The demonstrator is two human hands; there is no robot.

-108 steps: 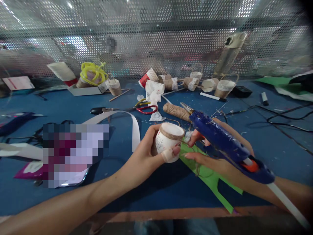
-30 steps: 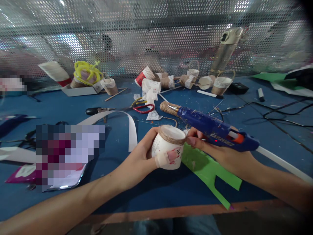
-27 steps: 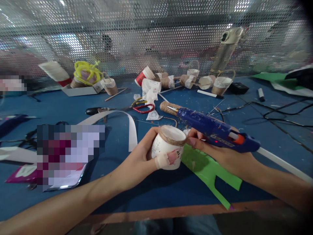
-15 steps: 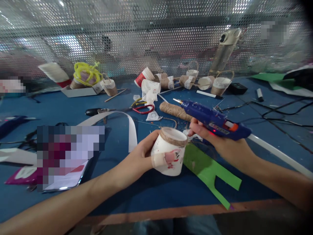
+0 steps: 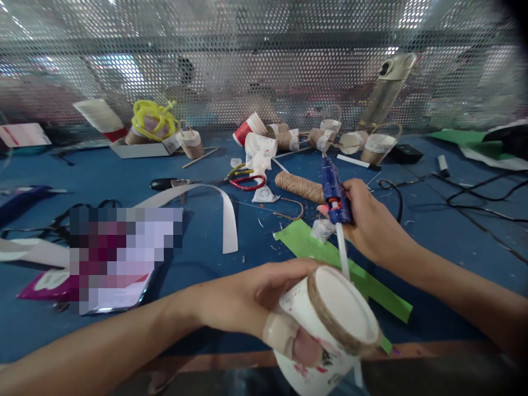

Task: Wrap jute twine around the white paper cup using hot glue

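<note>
My left hand (image 5: 264, 297) is closed round a white paper cup (image 5: 330, 324) with brown twine wound round its rim; the cup is held low and close to me, above the table's front edge. A bandage wraps that hand's thumb. My right hand (image 5: 367, 220) grips a blue glue gun (image 5: 333, 190) with its nozzle pointing away, toward the back of the table, and a white glue stick (image 5: 341, 250) juts out behind it. A spool of brown twine (image 5: 299, 187) lies just left of the gun. A green paper strip (image 5: 330, 256) lies flat under both hands.
On the blue table (image 5: 124, 176) lie red-handled scissors (image 5: 243, 180), a curled white paper band (image 5: 225, 212), a pixelated item at left, black cables (image 5: 474, 195) at right, and several twine-wrapped cups (image 5: 371, 146) along the perforated metal screen (image 5: 264, 60).
My left hand has drawn the cup down and toward me. My right hand has swung the glue gun away from the cup, so its nozzle now points to the back of the table.
</note>
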